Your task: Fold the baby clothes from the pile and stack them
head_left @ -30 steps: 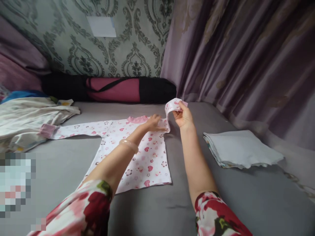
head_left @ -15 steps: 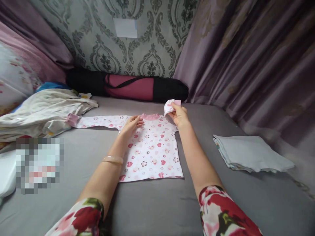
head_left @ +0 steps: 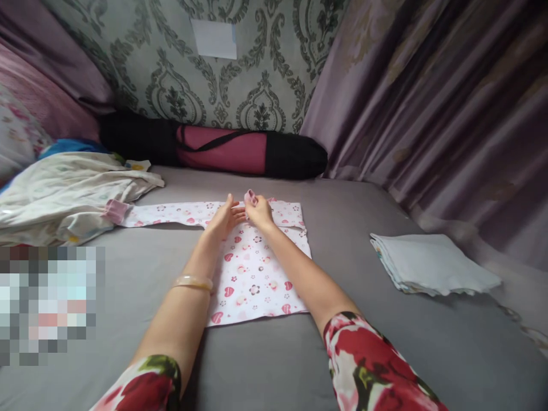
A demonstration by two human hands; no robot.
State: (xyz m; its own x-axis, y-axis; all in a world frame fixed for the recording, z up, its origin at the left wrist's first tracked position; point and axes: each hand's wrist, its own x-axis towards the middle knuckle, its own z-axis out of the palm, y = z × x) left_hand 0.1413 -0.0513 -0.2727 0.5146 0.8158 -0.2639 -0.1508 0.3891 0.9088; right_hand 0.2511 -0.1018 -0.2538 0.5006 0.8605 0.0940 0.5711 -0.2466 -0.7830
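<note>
A small white long-sleeved shirt (head_left: 257, 274) with pink hearts and flowers lies flat on the grey bed sheet. Its left-side sleeve (head_left: 171, 214) stretches out to a pink cuff (head_left: 116, 211). The other sleeve is folded inward across the chest, and my right hand (head_left: 259, 213) grips it at its pink cuff (head_left: 250, 197), just above the cloth. Close beside it, my left hand (head_left: 226, 217) is over the upper part of the shirt, fingers apart and thumb raised, holding nothing. My hands partly hide the collar.
A folded pale cloth (head_left: 434, 262) lies on the right. Crumpled cream fabric (head_left: 81, 188) sits at the left, touching the outstretched cuff. A long black and maroon bag (head_left: 222, 149) rests against the wall, and curtains (head_left: 385, 103) hang at the right.
My right hand has moved left with the cuff, folding that sleeve across the shirt's chest. My left hand has stayed near the collar, its thumb now raised. The view has shifted slightly.
</note>
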